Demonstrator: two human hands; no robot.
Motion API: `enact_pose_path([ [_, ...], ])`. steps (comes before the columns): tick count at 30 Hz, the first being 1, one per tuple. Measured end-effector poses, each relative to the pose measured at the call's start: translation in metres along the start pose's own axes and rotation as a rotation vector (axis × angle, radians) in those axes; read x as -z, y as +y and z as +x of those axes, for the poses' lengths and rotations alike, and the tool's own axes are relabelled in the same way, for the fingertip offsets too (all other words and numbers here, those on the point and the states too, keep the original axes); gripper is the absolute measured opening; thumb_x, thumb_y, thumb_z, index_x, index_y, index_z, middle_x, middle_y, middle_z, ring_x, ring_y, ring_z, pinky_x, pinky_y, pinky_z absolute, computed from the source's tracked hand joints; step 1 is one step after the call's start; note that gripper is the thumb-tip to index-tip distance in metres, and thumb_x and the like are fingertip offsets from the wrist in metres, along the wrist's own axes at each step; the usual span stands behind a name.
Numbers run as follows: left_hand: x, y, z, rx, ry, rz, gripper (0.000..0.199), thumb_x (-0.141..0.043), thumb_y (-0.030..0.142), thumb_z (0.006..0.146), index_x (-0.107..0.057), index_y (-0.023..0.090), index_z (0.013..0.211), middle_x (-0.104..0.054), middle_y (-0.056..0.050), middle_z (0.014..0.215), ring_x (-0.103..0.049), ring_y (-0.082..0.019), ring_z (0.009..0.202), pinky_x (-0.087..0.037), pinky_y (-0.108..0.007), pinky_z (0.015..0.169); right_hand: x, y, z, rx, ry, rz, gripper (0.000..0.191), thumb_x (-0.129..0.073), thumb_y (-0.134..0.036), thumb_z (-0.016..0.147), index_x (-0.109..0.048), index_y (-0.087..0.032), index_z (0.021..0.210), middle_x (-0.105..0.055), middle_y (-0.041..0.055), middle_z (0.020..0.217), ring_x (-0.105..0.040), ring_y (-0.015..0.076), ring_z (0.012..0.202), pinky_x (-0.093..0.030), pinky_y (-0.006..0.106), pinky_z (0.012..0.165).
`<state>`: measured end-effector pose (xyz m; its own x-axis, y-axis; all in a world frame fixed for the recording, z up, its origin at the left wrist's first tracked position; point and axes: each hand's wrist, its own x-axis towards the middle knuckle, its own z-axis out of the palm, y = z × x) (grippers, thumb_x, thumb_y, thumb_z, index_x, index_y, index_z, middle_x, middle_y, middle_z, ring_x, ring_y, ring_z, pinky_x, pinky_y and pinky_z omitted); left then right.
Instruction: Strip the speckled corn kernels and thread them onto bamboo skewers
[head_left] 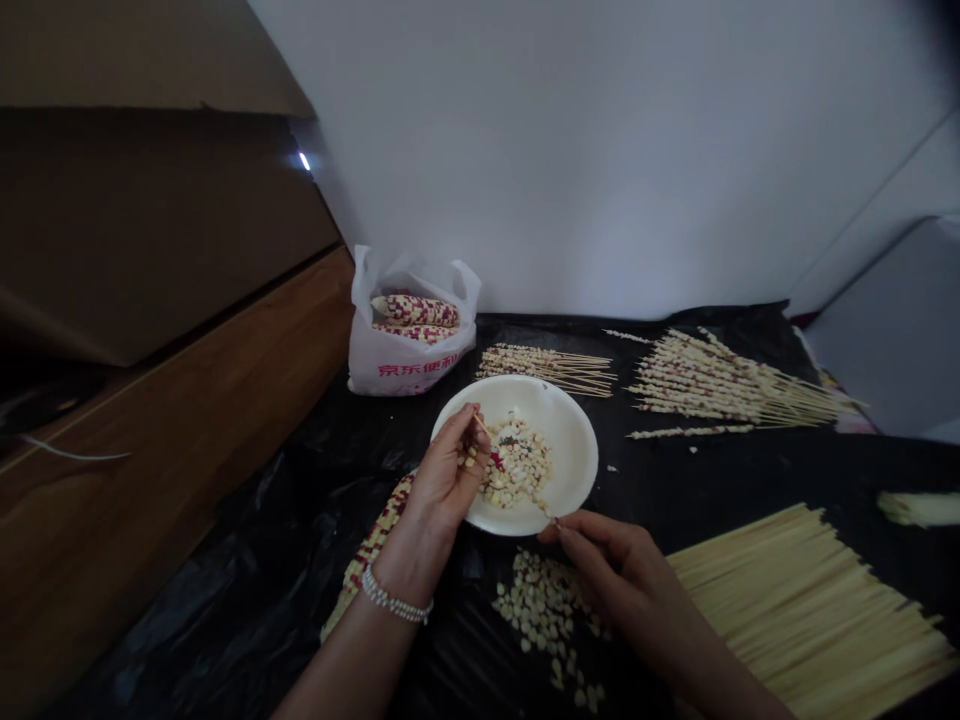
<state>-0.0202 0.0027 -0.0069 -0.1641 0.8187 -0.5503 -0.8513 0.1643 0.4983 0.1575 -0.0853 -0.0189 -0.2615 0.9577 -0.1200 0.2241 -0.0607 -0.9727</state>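
A white bowl holds a heap of loose corn kernels. Over its left side, my left hand is closed on a thin wooden stick, with some kernels against its fingers. My right hand is at the bowl's lower right rim, thumb and forefinger pinched on the end of a small strand of kernels that reaches over the rim. Whether a stick runs through that strand cannot be made out. More loose kernels lie on the black sheet below the bowl, left of my right hand.
A plastic bag of corn cobs stands behind the bowl. Kernel-threaded skewers lie at the back right, a smaller bunch behind the bowl. Bare sticks lie at right; a cob is beside my left forearm.
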Motion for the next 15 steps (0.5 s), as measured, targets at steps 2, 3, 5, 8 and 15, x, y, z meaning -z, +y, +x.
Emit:
enact_pose_path([
  [2, -0.0005, -0.0009, -0.0005, -0.015, -0.009, 0.006, 0.008, -0.062, 0.005, 0.084, -0.068, 0.010, 0.083, -0.067, -0.002, 0.076, -0.062, -0.005, 0.061, -0.052, -0.012, 0.054, 0.0000, 0.0001, -0.0007, -0.023, -0.006, -0.003, 0.035, -0.049, -0.040, 0.092, -0.076, -0.018, 0.091, -0.057, 0.0002, 0.056, -0.047, 0.0139, 0.052, -0.033, 0.025, 0.048],
  [3, -0.0006, -0.0009, -0.0006, -0.018, -0.015, 0.010, 0.008, -0.062, 0.005, 0.084, -0.068, 0.010, 0.082, -0.067, -0.002, 0.076, -0.062, -0.005, 0.061, -0.051, -0.012, 0.054, 0.0000, -0.0002, -0.0011, -0.027, -0.006, -0.001, 0.035, -0.049, -0.041, 0.092, -0.076, -0.018, 0.091, -0.057, 0.0001, 0.057, -0.047, 0.0139, 0.053, -0.033, 0.025, 0.048],
  [5, -0.0008, -0.0002, -0.0005, -0.019, -0.021, 0.023, 0.008, -0.062, 0.005, 0.085, -0.068, 0.010, 0.081, -0.066, -0.002, 0.074, -0.061, -0.005, 0.060, -0.051, -0.011, 0.053, -0.0001, -0.0011, -0.0018, -0.011, 0.003, 0.009, 0.035, -0.050, -0.041, 0.092, -0.076, -0.019, 0.090, -0.060, 0.0012, 0.060, -0.051, 0.0149, 0.057, -0.035, 0.025, 0.050],
  [8, -0.0003, 0.0014, -0.0002, -0.010, -0.032, 0.045, 0.008, -0.061, 0.006, 0.085, -0.067, 0.009, 0.081, -0.065, -0.002, 0.072, -0.061, -0.006, 0.060, -0.051, -0.012, 0.053, -0.0003, -0.0022, -0.0023, 0.018, 0.008, 0.010, 0.034, -0.050, -0.039, 0.092, -0.076, -0.019, 0.088, -0.064, 0.0032, 0.067, -0.055, 0.0163, 0.063, -0.038, 0.025, 0.054],
  [15, 0.0015, 0.0010, 0.0010, 0.055, -0.017, 0.033, 0.008, -0.062, 0.006, 0.084, -0.067, 0.010, 0.079, -0.065, -0.004, 0.071, -0.062, -0.008, 0.059, -0.052, -0.014, 0.051, -0.0005, 0.0006, -0.0019, -0.003, 0.013, -0.004, 0.035, -0.049, -0.039, 0.092, -0.076, -0.018, 0.090, -0.067, 0.0043, 0.070, -0.048, 0.0128, 0.054, -0.032, 0.024, 0.047],
])
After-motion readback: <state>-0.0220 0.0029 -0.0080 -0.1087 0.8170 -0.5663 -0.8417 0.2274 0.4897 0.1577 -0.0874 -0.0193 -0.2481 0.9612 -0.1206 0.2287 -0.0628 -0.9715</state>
